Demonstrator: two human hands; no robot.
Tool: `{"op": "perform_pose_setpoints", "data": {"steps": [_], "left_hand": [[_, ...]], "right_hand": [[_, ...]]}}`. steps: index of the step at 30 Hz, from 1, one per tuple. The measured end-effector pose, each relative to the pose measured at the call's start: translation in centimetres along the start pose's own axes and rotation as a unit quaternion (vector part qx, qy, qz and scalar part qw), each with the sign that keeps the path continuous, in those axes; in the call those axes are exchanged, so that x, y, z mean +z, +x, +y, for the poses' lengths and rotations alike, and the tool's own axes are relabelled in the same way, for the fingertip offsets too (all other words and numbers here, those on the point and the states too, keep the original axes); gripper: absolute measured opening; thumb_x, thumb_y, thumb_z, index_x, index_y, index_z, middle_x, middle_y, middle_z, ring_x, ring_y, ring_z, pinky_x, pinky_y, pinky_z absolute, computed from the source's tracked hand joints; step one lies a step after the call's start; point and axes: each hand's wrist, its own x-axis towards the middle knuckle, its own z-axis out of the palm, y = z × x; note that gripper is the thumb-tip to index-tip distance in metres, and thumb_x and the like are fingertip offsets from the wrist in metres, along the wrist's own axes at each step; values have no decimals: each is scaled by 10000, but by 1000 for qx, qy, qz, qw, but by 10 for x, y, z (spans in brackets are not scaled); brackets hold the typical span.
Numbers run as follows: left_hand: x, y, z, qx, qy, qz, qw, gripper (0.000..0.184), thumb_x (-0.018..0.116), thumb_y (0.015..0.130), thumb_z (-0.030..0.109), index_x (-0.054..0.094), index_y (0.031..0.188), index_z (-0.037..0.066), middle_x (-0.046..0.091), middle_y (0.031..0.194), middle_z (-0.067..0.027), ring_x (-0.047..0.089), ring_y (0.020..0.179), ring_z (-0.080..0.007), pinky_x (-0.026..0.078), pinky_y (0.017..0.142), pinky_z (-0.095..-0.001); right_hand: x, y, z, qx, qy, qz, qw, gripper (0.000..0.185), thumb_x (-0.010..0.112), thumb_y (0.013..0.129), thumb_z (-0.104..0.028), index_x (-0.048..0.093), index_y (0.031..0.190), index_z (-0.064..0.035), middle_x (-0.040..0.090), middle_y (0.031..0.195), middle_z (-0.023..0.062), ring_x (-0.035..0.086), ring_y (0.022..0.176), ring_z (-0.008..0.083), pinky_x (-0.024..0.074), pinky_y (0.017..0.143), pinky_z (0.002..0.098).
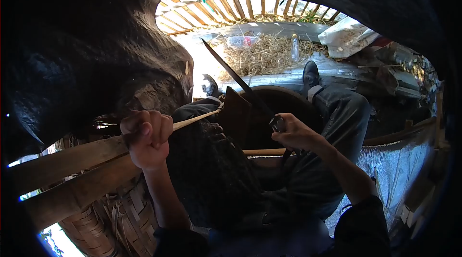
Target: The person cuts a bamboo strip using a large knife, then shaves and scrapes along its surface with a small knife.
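Note:
My right hand [293, 132] is closed around the handle of a machete. Its long dark blade [231, 71] slants up and to the left, the tip well beyond my knees. My left hand [147, 136] is closed on a thin pale strip [197, 120], perhaps bamboo or wood. The strip's far end reaches over my left leg, close to an upright dark brown board [237, 115]. Blade and strip look apart. Behind the board is a dark rounded shape [284, 98], too shaded to name, between my legs.
Dark sheeting [86, 40] hangs overhead and left. Thick bamboo rails [72, 156] run beside my left arm, above woven strips [91, 223]. Ahead are straw [264, 55], a clear bottle [294, 47], a whitish sack [347, 35] and a slatted fence [231, 7]. Silvery sheeting [394, 170] covers the right side.

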Motion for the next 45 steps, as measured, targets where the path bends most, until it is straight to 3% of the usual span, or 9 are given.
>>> {"op": "perform_pose_setpoints", "data": {"steps": [8,14,24,27,32,35,40,43,45], "left_hand": [[0,-1,36,59,-3,-79,995,405,447,868,224,300,499,145,288,413,22,208,315,-52,151,351,-225],[-2,-2,0,41,-73,-24,996,331,441,852,155,323,543,129,296,443,25,222,339,-55,162,364,-236],[6,10,-5,24,-26,-31,999,352,421,870,209,301,545,147,262,443,25,176,350,-54,146,379,-252],[15,16,-7,36,-37,16,999,359,428,868,209,286,545,146,242,448,25,149,354,-57,134,381,-251],[20,28,-10,74,-33,200,976,382,440,866,209,232,550,157,182,465,24,120,371,-63,105,382,-252],[21,28,-9,73,19,304,950,386,437,868,209,218,552,161,167,474,25,116,377,-63,95,379,-252],[22,24,-12,109,-29,285,952,398,446,859,207,206,545,164,160,472,27,108,375,-64,84,375,-256],[23,28,-12,114,-26,277,954,407,450,852,215,198,537,165,156,467,28,102,373,-66,81,372,-258],[22,29,-13,115,-19,275,954,407,450,852,217,198,536,166,159,465,27,104,371,-66,83,371,-257]], "right_hand": [[6,-6,-6,2,-14,17,1000,144,593,761,-95,482,783,-6,484,612,24,513,477,94,414,405,252],[8,-7,-2,4,-20,10,1000,153,598,762,-98,480,789,-4,495,630,33,529,516,98,438,438,258],[15,1,-2,-12,-29,6,999,167,607,759,-118,487,806,-12,502,647,39,541,538,107,445,457,271],[22,3,-15,-17,-29,10,999,165,603,761,-123,487,804,-13,505,649,47,543,533,111,441,455,279],[40,34,21,-16,41,-23,999,161,588,759,-130,486,797,-13,501,630,54,545,529,120,441,461,289],[37,45,35,65,-67,-12,996,140,559,749,-133,493,783,-16,527,622,59,543,531,128,444,485,298],[21,37,17,14,-43,-3,999,112,549,765,-115,470,758,-35,486,583,14,512,514,93,414,452,262],[24,32,10,4,102,-77,992,132,548,756,-129,449,735,-44,454,549,0,462,431,89,379,395,255],[29,40,23,10,89,-103,991,130,545,749,-129,450,740,-41,454,552,5,469,441,93,381,399,259]]}}
